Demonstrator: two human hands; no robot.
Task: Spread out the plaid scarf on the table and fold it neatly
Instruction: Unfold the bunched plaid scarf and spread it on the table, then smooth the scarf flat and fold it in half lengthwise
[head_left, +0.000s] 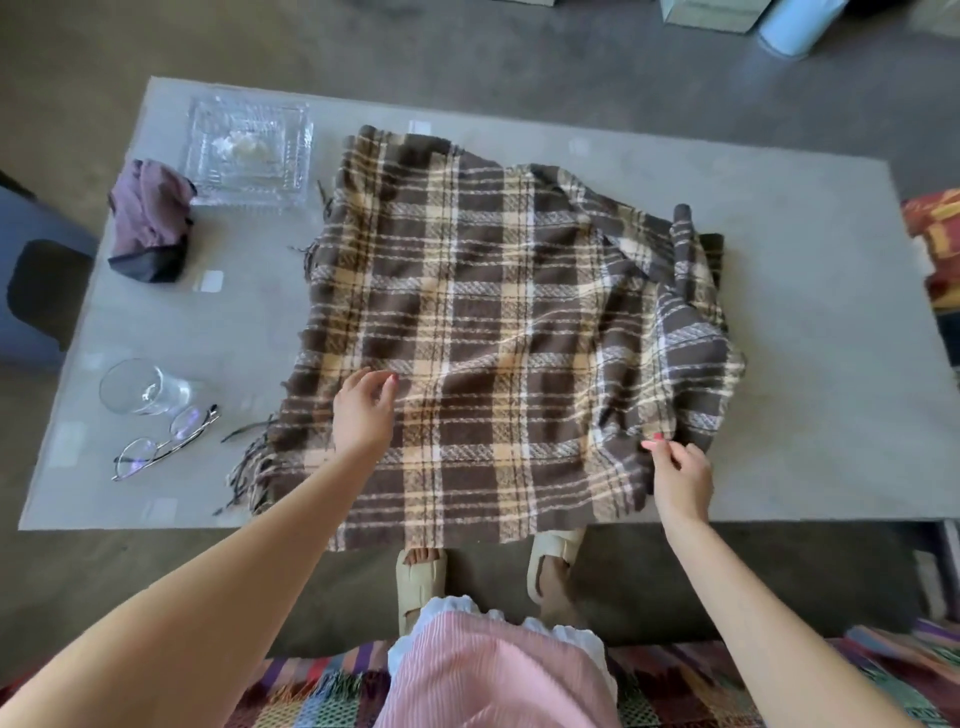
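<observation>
The soft, limp scarf (498, 332) is best taken at its edges; its bunched side is pinched by the right hand (680, 475), while the left hand (363, 408) is held half-open, empty

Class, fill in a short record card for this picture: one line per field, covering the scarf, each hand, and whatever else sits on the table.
scarf: plaid scarf lies mostly spread, right side bunched, near edge hanging over the table edge
left hand: left hand open, over the scarf's near left part
right hand: right hand fingertips at the bunched right edge; grip unclear
fringe: on the left edge
other items: drinking glass on its side, eyeglasses, glass dish, purple pouch
</observation>
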